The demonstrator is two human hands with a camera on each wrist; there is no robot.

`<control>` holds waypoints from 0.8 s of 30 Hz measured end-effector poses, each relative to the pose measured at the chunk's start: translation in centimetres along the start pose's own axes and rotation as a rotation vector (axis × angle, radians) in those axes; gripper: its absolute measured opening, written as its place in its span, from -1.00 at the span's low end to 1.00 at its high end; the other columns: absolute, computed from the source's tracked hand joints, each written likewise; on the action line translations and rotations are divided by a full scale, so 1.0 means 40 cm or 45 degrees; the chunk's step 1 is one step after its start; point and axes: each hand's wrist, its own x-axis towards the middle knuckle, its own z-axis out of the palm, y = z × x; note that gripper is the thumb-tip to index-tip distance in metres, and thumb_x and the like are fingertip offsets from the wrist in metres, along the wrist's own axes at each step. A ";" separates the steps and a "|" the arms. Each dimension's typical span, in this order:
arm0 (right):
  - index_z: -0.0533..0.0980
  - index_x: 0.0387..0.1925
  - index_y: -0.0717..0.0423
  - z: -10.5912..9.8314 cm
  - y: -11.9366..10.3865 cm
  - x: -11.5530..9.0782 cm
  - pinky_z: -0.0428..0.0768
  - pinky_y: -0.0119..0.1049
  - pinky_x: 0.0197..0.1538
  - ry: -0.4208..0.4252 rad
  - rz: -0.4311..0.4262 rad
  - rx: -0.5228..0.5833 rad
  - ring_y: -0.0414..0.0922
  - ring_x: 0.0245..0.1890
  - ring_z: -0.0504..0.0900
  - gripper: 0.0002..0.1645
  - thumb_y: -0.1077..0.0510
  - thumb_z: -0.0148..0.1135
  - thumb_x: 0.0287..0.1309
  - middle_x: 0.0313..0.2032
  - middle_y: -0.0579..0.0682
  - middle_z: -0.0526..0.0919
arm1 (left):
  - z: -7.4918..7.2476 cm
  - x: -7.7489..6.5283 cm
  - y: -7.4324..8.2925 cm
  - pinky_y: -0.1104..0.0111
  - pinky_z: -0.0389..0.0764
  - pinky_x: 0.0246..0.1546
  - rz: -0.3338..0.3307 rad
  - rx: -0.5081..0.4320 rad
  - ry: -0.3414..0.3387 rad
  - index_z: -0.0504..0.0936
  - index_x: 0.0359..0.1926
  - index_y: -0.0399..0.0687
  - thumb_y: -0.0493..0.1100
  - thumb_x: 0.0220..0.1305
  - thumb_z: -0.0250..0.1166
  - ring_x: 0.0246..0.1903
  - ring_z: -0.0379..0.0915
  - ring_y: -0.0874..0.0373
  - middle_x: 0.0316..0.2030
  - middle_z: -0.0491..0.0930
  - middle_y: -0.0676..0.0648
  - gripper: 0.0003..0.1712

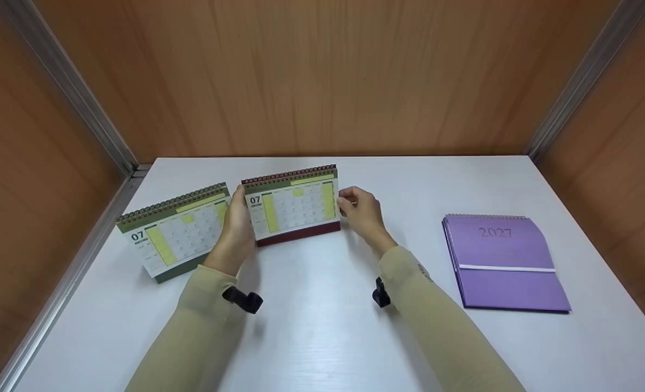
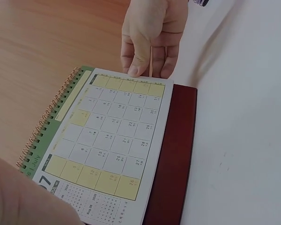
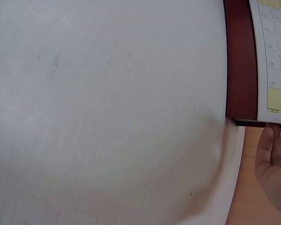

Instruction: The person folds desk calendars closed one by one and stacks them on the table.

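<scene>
A desk calendar with a dark red base stands tilted on the white table, turned to its July page, marked 07. My left hand holds it by its left side, the thumb along the front edge. At the opposite side, my right hand pinches the edge of the pages, thumb in front and fingers partly hidden behind. In the left wrist view the calendar page shows its grid and coil binding, with the red base below. The right wrist view catches only a corner of the red base and my fingertips beside it.
A second desk calendar with a green base, also at 07, stands on the left, partly behind my left hand. On the right lies a purple calendar marked 2027, with a white band across it. Wooden panels enclose the table.
</scene>
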 end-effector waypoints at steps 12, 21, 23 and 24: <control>0.63 0.07 0.21 0.001 0.001 -0.002 0.75 -0.15 0.12 -0.005 -0.007 -0.003 -0.04 -0.04 0.72 -0.80 0.21 0.20 0.56 -0.04 0.08 0.71 | -0.004 0.006 0.012 0.28 -0.44 0.64 -0.021 -0.056 -0.022 -0.12 0.73 0.19 0.23 0.71 -0.44 0.66 -0.53 0.27 0.71 -0.40 0.21 -0.28; 0.62 0.09 0.24 -0.002 0.000 -0.003 0.75 -0.21 0.10 -0.028 -0.033 0.003 -0.03 -0.03 0.74 -0.77 0.22 0.20 0.56 -0.04 0.09 0.71 | -0.004 0.016 0.028 0.35 -0.43 0.63 0.026 -0.068 -0.015 -0.07 0.72 0.10 0.19 0.72 -0.40 0.65 -0.49 0.32 0.72 -0.34 0.18 -0.29; 0.62 0.08 0.25 -0.001 -0.001 -0.002 0.75 -0.25 0.07 -0.029 -0.040 0.002 -0.03 -0.03 0.75 -0.78 0.22 0.20 0.56 -0.04 0.10 0.72 | -0.006 0.018 0.029 0.36 -0.33 0.64 0.044 -0.059 -0.019 0.17 0.60 0.09 0.19 0.73 -0.39 0.63 -0.24 0.29 0.67 -0.06 0.10 -0.36; 0.63 0.08 0.25 -0.001 -0.001 -0.002 0.75 -0.27 0.06 -0.028 -0.040 0.000 -0.03 -0.03 0.75 -0.78 0.22 0.20 0.56 -0.04 0.10 0.72 | -0.007 0.018 0.029 0.35 -0.24 0.64 0.049 -0.055 -0.018 0.30 0.49 0.09 0.19 0.73 -0.39 0.57 -0.06 0.26 0.59 0.12 0.06 -0.39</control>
